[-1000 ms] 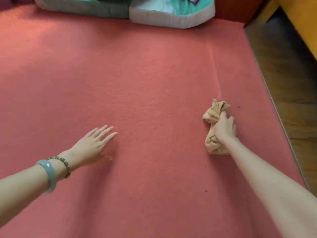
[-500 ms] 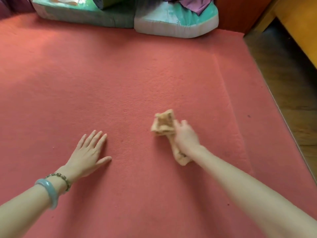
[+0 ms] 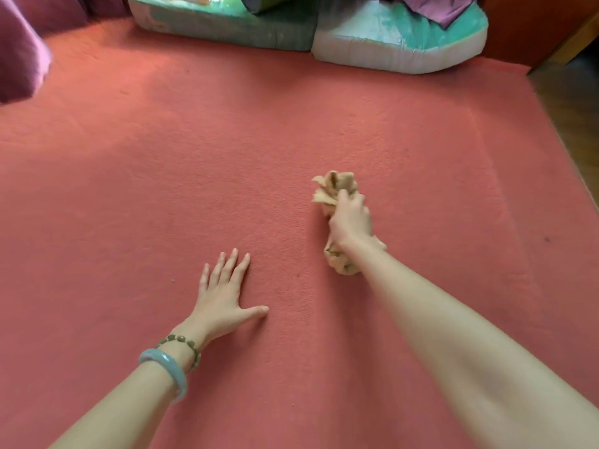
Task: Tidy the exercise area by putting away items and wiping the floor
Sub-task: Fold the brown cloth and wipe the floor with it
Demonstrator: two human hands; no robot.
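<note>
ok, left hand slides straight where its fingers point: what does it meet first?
Bare carpet ahead of the left hand, then probably the teal cushion at the far edge; the cloth lies to its right.

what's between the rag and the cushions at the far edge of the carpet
Nothing visible. The right hand grips the rag, and only bare carpet lies between it and the cushions. The left hand rests aside.

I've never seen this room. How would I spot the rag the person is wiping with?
Start from the big red carpet that fills the floor. Near its middle, right of the flat left hand, the right hand grips a crumpled cloth against the carpet. It is the only tan, bunched thing there; the cushions at the far edge are green and white.
</note>
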